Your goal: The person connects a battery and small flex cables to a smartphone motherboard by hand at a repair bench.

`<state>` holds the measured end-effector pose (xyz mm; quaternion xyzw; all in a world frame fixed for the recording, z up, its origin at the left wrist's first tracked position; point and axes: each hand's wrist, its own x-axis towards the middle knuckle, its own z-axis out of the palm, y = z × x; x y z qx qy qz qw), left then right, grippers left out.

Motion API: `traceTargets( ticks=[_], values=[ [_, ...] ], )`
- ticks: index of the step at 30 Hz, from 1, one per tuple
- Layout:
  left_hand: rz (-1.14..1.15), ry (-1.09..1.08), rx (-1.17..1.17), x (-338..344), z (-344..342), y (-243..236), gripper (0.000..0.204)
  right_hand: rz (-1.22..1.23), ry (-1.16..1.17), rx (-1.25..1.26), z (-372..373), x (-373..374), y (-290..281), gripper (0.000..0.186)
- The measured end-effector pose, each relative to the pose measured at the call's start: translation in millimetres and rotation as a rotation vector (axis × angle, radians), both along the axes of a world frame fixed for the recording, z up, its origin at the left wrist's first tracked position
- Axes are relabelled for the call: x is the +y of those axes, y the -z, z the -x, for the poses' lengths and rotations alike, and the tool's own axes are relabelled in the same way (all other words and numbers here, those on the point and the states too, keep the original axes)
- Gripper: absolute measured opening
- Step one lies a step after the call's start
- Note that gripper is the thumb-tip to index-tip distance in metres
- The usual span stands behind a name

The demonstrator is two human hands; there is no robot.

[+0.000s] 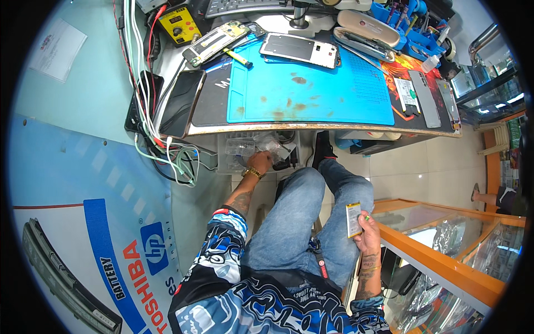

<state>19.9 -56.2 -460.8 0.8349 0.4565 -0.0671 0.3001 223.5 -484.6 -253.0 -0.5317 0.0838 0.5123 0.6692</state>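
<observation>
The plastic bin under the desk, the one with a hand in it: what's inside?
Inside the bin I see a clear box and crumpled clear plastic. Whatever is right under the left hand is covered, and the desk edge may hide more.

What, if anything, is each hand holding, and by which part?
Right hand: thin white battery, by its right edge. Left hand, at the plastic bin: cannot tell.

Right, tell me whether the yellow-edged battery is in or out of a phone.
Out: the right hand holds the battery bare over the jeans, with no phone around it.
</observation>
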Motion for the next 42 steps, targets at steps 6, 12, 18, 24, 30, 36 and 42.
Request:
traceTargets(
  ticks=[6, 12, 18, 24, 30, 36, 42],
  values=[
    [-0.012, 0.068, -0.008, -8, -4, -19, 0.021, -0.026, 0.007, -0.008, 3, 4, -2, 0.023],
    [-0.001, 0.179, 0.049, 11, -10, -4, 0.017, -0.025, 0.008, -0.026, 4, 4, -2, 0.024],
    [0.055, -0.344, -0.416, 23, 12, 35, 0.016, -0.036, 0.009, -0.022, 5, 3, -2, 0.024],
    [0.203, -0.8, -1.089, 20, 27, -2, 0.008, -0.039, 0.01, -0.025, 4, 1, 2, 0.025],
    [0.001, -0.551, -0.86, 12, 46, -6, 0.005, -0.016, -0.017, -0.016, 2, 5, 0, 0.026],
    [-0.176, 0.106, -0.663, -15, -14, -1, 0.017, 0.003, -0.035, -0.017, 2, 9, -3, 0.017],
    [0.011, -0.085, 0.154, -22, -46, -24, 0.077, -0.004, -0.003, -0.024, 1, 2, 1, 0.023]
  ],
)
